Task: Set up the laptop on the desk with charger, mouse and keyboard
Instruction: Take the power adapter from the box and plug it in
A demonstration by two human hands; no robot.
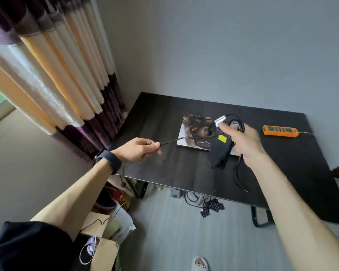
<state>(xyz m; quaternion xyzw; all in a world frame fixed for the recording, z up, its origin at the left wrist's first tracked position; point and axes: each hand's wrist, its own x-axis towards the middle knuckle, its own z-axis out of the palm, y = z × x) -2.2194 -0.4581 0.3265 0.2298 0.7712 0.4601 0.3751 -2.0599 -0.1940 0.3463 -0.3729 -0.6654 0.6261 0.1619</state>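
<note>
A closed laptop (196,132) with a printed picture on its lid lies flat on the dark desk (164,167). My right hand (245,143) holds the charger's coiled black cables above the laptop; the black power brick (220,153) with a yellow sticker hangs under it, and a white plug (219,119) sticks up past my fingers. A loose loop of thick cable (238,177) dangles onto the desk. My left hand (139,149) grips the thin charger cord (176,139), stretched out to the left over the desk's corner. No mouse or keyboard is in view.
An orange power strip (280,131) lies at the desk's back right. Striped curtains (57,75) hang at the left. Cardboard boxes (104,249) stand on the floor by my left arm. Cables and a dotted cloth (211,208) lie under the desk.
</note>
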